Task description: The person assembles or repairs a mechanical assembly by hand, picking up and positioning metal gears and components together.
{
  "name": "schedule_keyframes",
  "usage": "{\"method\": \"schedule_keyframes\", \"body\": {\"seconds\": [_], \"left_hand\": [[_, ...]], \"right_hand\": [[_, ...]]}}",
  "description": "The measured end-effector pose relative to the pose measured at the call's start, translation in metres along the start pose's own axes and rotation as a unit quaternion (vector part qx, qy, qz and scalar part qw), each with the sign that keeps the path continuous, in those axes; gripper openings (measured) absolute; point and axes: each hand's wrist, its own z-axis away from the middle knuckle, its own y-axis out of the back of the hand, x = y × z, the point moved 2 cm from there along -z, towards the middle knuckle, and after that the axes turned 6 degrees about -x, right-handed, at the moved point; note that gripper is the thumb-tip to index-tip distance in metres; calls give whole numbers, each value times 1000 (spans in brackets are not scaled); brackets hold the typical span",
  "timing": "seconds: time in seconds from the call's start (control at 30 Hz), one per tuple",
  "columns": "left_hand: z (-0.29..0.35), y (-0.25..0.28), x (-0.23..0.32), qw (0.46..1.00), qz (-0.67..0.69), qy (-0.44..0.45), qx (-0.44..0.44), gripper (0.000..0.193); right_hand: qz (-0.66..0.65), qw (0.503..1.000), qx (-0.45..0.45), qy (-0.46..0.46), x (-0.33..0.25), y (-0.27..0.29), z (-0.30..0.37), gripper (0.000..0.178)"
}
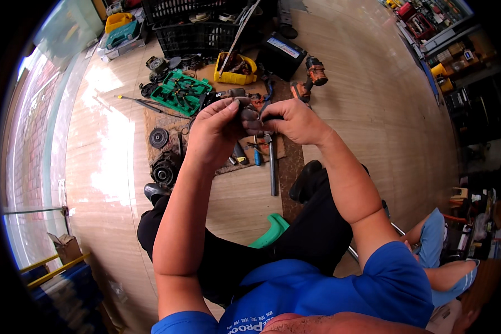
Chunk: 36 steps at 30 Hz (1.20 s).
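Above the brown mat (286, 167) on the wooden floor (362, 94), the left hand (217, 131) and right hand (295, 121) meet, both grips clenched on a small dark metal part (249, 116) held between their fingertips. A green moulded tool tray (181, 92) lies beyond.

A small, dark grey metal part (249, 118), rounded and grimy, sits pinched between the fingertips of both hands, raised above the cluttered floor. Most of it is hidden by the fingers, so its exact shape cannot be made out from here.
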Motion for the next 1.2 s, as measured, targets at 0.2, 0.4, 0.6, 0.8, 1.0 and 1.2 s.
{"method": "schedule_keyframes", "body": {"seconds": [0.2, 0.4, 0.6, 0.8, 1.0, 1.2], "left_hand": [[3, -8, -11, 990, -93, 103, 2, 24], [3, -4, -23, 922, -339, 185, 16, 22], [-1, 1, -39, 849, -499, 168, 39, 21], [-2, 5, -45, 822, -549, 133, 80, 23], [-3, 8, -44, 782, -611, 38, 116, 28], [-6, 10, -40, 859, -480, -40, 174, 34]], "right_hand": [[172, 985, 3, 23, -1, 13, 5, 15], [251, 967, 25, 38, 4, 16, 5, 15], [328, 943, 55, 34, 12, 7, 4, 16], [327, 939, 100, 25, 9, 0, 5, 17], [231, 954, 189, 4, 2, -11, 2, 21], [12, 976, 216, -12, -3, -31, -1, 18]]}}
